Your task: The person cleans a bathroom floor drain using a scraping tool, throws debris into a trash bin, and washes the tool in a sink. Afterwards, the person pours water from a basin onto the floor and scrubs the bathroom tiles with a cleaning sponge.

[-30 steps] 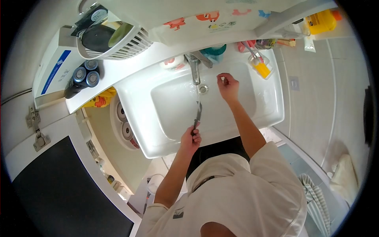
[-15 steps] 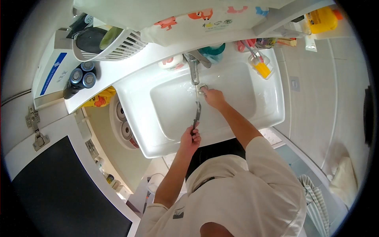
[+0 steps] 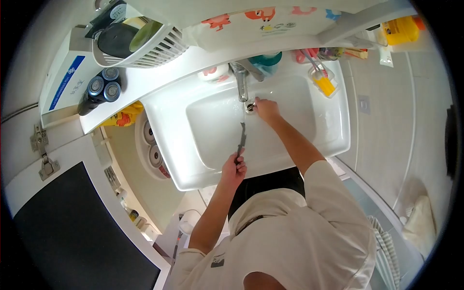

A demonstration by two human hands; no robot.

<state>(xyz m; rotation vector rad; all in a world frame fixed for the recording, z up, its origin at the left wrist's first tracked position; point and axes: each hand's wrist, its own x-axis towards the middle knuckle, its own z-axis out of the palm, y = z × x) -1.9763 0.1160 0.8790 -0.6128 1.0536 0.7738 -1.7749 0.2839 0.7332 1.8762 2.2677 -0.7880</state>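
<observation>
My left hand is closed around the dark handle of a slim knife. The blade points away from me over the white sink, its tip near the water under the faucet. At the back of the basin my right hand reaches to the round metal drain, fingertips bent together at its right edge. Whether those fingers hold something small is too fine to make out.
Behind the sink are a teal cup and a white container. A clear holder with a yellow brush stands at the right corner. To the left are a shaver, a white basket and an open cabinet door.
My right hand has shifted slightly off the drain, so more of the drain shows. The knife stays in my left hand, nearly still. The view has tilted a little.
</observation>
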